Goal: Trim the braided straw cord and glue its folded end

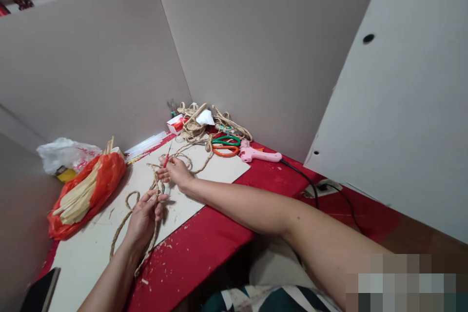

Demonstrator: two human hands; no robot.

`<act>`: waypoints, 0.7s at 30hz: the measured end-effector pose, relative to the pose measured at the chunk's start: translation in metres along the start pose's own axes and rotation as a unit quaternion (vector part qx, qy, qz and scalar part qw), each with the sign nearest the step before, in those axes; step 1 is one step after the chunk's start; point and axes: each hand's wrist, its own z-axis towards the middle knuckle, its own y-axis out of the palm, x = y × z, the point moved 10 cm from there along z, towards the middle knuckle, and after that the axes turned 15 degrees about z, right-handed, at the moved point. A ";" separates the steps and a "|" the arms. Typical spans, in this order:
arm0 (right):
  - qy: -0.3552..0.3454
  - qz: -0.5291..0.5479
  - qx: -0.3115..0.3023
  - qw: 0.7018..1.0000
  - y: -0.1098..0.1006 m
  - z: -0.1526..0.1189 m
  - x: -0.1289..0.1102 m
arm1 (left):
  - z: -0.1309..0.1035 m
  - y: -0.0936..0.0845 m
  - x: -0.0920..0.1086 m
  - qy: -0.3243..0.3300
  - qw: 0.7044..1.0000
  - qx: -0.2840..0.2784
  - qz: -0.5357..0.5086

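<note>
Centrally, braided rope (157,186) trails across a white board (91,248).
Head view: the left hand (145,213) pinches the rope between thumb and fingers; just beyond, the right hand (178,173) grips a red-handled tool (166,160). A pink glue gun (262,155) lies further right.

The rope (157,186) looks rough and fibrous, the glue gun (259,155) smooth plastic (the orange bag (111,173), glossier).

Before you, a red-covered table (190,248) carries a flat white rectangular board (80,263), a pink plastic glue gun (261,155) and a tangled heap of tan braided rope (192,129).
</note>
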 end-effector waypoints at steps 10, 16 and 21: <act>0.086 0.043 -0.024 0.995 0.027 -0.030 0.024 | -0.009 0.007 -0.006 -0.012 0.997 -0.070 -0.011; 0.050 0.034 -0.037 0.997 0.048 -0.025 0.008 | -0.013 0.010 0.003 0.006 0.997 -0.066 -0.040; 0.005 0.036 -0.061 0.997 0.056 -0.014 0.005 | -0.013 0.006 0.003 0.001 0.997 -0.054 -0.050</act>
